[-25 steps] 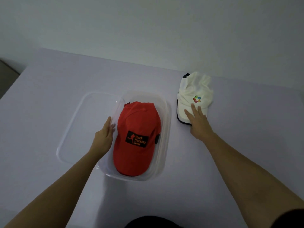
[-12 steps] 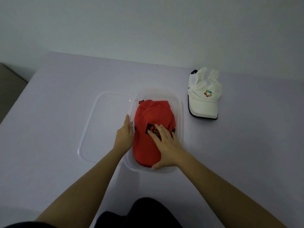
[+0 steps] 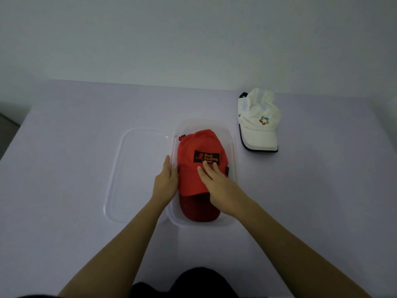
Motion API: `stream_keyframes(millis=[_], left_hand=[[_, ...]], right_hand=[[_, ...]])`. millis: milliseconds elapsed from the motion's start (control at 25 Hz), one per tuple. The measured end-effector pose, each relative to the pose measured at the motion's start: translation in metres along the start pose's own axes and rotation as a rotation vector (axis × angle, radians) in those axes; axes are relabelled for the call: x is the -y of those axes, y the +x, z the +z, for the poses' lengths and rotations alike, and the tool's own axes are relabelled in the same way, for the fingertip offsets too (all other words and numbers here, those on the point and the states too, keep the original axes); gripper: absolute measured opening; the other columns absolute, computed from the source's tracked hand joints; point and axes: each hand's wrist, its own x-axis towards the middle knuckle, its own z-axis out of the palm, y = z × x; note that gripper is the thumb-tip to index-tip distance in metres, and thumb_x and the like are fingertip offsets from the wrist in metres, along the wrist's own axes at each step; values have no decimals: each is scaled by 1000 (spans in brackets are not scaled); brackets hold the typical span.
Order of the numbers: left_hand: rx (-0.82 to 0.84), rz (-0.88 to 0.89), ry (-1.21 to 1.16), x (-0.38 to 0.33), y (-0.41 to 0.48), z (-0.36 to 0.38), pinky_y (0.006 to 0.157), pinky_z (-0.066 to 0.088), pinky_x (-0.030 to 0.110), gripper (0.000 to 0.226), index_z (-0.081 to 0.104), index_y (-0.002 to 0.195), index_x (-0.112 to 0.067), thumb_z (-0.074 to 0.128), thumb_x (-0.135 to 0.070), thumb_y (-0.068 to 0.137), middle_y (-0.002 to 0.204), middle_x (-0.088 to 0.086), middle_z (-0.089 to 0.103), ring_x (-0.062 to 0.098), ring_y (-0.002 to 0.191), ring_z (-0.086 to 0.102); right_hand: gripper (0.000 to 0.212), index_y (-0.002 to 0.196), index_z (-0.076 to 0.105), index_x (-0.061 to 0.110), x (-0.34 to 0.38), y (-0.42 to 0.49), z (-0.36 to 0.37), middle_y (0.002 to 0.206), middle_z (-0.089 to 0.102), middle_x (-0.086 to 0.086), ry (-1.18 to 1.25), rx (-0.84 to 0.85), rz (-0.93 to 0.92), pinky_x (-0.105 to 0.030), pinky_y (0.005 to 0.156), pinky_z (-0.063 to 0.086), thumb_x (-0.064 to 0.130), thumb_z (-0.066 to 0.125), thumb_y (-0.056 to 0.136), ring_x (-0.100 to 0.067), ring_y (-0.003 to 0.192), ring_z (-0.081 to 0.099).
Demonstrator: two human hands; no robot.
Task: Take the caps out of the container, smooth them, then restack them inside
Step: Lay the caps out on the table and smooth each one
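A clear plastic container [image 3: 233, 147] stands at the table's middle. In it lies a bright red cap [image 3: 191, 171] with a black "Back Packing Gear" patch. Its brim is raised at the near end, and a darker red cap [image 3: 199, 211] shows underneath. My right hand [image 3: 217, 188] grips the bright red cap's brim, fingers on top and thumb hidden below. My left hand [image 3: 165, 183] holds the container's left wall. A white cap [image 3: 257, 130] with a coloured logo lies flat on the table, right of the container.
The container's clear lid [image 3: 137, 175] lies flat on the table [image 3: 75, 168], touching the container's left side. A pale wall runs along the table's far edge. A dark piece of my clothing shows at the bottom of the view.
My right hand left the white cap, came over to the container and took the red cap's brim, raising it so a darker cap shows beneath. My left hand stayed on the container's wall.
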Motion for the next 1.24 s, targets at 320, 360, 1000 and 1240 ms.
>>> stream_keyframes(millis=[320, 360, 1000, 1240], left_hand=[[1, -139, -503, -98, -40, -18, 82, 49, 39, 44, 58, 105, -9, 26, -39, 100, 99, 11, 63, 25, 93, 61], [28, -158, -639, -117, -49, -16, 77, 51, 36, 44, 60, 107, -12, 28, -41, 99, 92, 6, 64, 19, 86, 62], [205, -71, -473, -156, -104, 303, 86, 45, 38, 34, 51, 118, -10, 32, -31, 97, 111, 13, 60, 28, 101, 54], [248, 3, -295, -152, -104, 366, 113, 29, 41, 63, 10, 149, -20, 42, -33, 96, 151, 10, 32, 26, 137, 34]], right_hand=[[69, 139, 39, 11, -15, -45, -19, 147, 38, -16, 7, -636, -150, -45, 84, 54, -3, 19, 75, -41, 134, 34], [67, 138, 40, 13, -16, -53, -23, 146, 40, -16, -7, -689, -173, -45, 84, 56, -4, 20, 76, -40, 133, 35], [92, 147, -3, 38, -278, -243, 69, 159, -6, 3, 193, -687, 280, -48, 110, 30, 0, 56, 88, -23, 145, 8], [110, 148, -4, 30, -342, -248, 91, 157, 2, -4, 103, -500, 316, -40, 90, 50, -16, 62, 74, -32, 140, 25]])
